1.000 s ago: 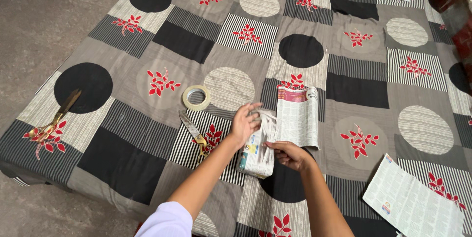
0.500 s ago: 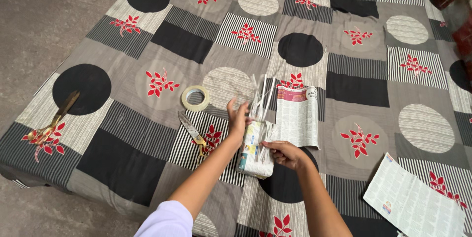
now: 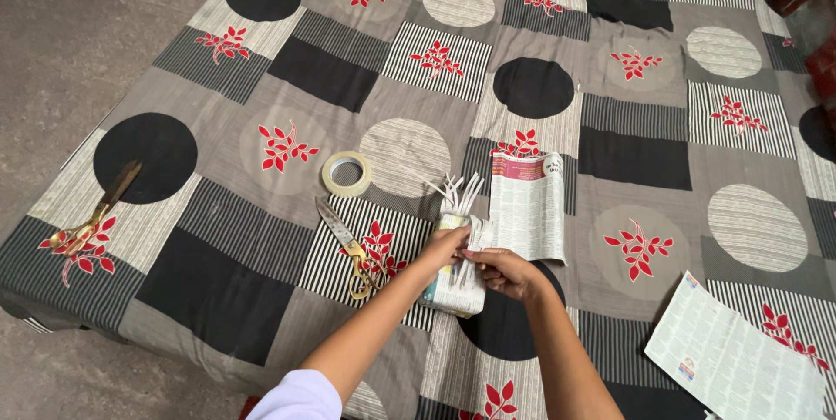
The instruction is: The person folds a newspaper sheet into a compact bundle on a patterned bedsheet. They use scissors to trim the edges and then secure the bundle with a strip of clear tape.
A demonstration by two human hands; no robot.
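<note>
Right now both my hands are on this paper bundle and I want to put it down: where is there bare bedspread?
Free: the stretch beyond the tape roll and folded newspaper, and between the two scissors, and. Crowded: around your left hand and right hand on the paper bundle; the newspaper sheet fills the near right.

patterned bedsheet (image 3: 627,159), bare grey floor (image 3: 70,28)

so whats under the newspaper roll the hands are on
The newspaper roll lies on the patterned bedsheet, over a striped patch and black circle. Whatever lies directly beneath is covered by the roll and both hands.
</note>
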